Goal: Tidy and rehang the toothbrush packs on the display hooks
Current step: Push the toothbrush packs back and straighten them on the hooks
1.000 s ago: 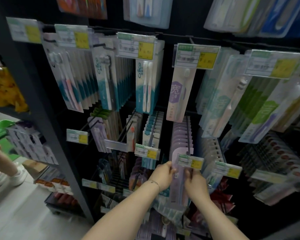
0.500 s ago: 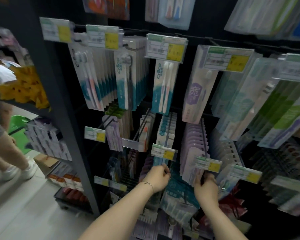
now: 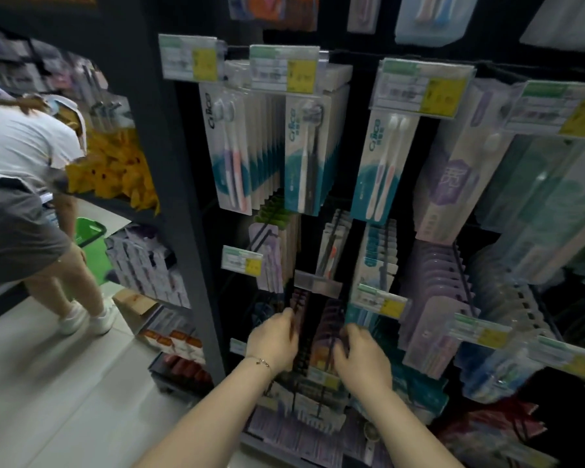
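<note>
The left hand [image 3: 272, 344] and right hand [image 3: 363, 361] reach among dark toothbrush packs [image 3: 331, 315], fingers curled, though whether they pinch one is unclear.

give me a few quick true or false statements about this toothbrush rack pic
1. The left hand and the right hand are both down at the dark packs low on the rack. True.
2. There is a bracelet on the left wrist. True.
3. The green basket stands to the right of the rack. False: it is on the left, beside another person.
4. The price tags carry red patches. False: the patches are yellow.
</note>
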Motion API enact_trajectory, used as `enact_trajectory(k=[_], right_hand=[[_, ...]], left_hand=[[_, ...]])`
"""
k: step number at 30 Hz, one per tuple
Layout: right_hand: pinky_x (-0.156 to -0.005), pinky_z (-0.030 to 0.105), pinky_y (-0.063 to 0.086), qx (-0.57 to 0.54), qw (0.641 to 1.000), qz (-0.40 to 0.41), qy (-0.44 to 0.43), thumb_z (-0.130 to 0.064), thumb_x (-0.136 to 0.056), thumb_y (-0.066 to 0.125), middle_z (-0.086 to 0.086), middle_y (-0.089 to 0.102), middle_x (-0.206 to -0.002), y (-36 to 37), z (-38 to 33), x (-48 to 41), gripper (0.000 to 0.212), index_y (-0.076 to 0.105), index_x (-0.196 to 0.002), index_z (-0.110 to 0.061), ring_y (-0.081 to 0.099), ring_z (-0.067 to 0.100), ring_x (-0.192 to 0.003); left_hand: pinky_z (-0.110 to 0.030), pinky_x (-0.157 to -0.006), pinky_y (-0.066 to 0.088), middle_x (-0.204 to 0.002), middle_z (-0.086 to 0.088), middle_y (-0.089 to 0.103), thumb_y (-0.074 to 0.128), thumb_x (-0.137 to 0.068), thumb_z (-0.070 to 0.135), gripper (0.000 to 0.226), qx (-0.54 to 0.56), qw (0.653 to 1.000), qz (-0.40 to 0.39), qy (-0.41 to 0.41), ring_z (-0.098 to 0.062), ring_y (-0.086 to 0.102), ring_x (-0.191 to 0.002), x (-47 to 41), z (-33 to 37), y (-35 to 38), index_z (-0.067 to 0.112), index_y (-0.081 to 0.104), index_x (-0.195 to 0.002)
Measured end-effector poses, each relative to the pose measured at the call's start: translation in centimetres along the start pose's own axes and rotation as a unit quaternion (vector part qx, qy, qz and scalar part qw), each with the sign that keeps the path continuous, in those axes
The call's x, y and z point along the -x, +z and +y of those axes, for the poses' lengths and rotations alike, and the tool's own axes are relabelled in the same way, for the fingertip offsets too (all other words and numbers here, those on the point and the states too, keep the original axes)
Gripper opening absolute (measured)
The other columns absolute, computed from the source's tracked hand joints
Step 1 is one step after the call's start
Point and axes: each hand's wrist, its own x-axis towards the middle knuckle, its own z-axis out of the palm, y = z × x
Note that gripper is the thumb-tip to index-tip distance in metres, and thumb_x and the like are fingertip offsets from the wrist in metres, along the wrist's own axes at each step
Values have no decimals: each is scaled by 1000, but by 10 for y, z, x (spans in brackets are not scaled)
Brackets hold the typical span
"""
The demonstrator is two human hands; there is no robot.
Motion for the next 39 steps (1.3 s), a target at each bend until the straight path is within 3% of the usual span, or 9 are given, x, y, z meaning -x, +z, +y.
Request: enact_trajectory(k=[6,13,21,25,28,30,33,37,39], right_hand=[[-68,33,53,-35,998,-38,-43,-38,-98,44,-3,54,-117,20,-35,-30,30,51,-124,-24,61,18,-93],[-99,29,45,-115,989,-88,-29,-36,-103,40,-1,51,-138,43,-69,-71,41,45,-138,-17,50,20,-124],[-94,37,49,-235,972,-16,2,-22,-101,47,4,53,-124,63,-110,-135,30,47,-131,-19,57,22,-111],[-80,30,46,-281,959,-13,38,-29,-101,48,4,60,-114,72,-121,-157,26,55,-124,-18,61,21,-102],[-75,26,41,-324,945,9,50,-32,-101,48,4,62,-107,74,-122,-165,19,55,-114,-20,62,20,-97],[-73,28,43,-350,935,23,54,-27,-101,48,4,63,-102,75,-121,-168,6,51,-105,-26,62,21,-94],[-73,32,49,-360,931,23,51,-34,-100,49,3,65,-100,84,-120,-175,11,58,-102,-27,64,20,-91],[-77,34,53,-396,915,23,69,-40,-99,51,-3,68,-96,89,-120,-180,17,63,-104,-29,66,17,-90],[-74,34,53,-411,908,15,76,-33,-99,53,-8,68,-89,91,-123,-178,11,59,-93,-41,67,17,-84]], left_hand=[[-42,-75,57,-104,-2,62,50,-97,31,16,12,998,15,-57,-26,65,-92,-2,-35,-17,21,51,-111],[-40,-73,56,-103,-3,62,51,-97,27,22,63,993,31,-95,-27,64,-89,-32,-64,-32,19,51,-118],[-21,-86,45,-112,-8,63,47,-104,26,24,187,970,-25,-153,-26,60,-109,-93,-88,-35,15,57,-123],[-30,-83,52,-108,-11,60,35,-110,16,43,456,874,-41,-163,-28,58,-99,-106,-78,-59,1,38,-150],[-28,-83,56,-104,-8,67,75,-90,22,52,643,748,1,-167,-16,70,-94,-127,-67,-70,6,54,-134],[-39,-101,53,-116,-12,69,89,-67,48,83,674,720,17,-163,-22,67,-111,-142,-72,-69,8,57,-133],[-47,-116,38,-131,-15,63,83,-67,60,95,667,729,6,-156,-30,55,-129,-149,-83,-64,9,52,-142],[-50,-110,45,-139,-8,60,53,-65,71,92,514,845,0,-148,-27,58,-128,-150,-85,-65,21,49,-142],[-50,-112,43,-137,-12,61,51,-87,60,64,572,803,3,-168,-27,59,-126,-152,-88,-69,20,54,-136]])
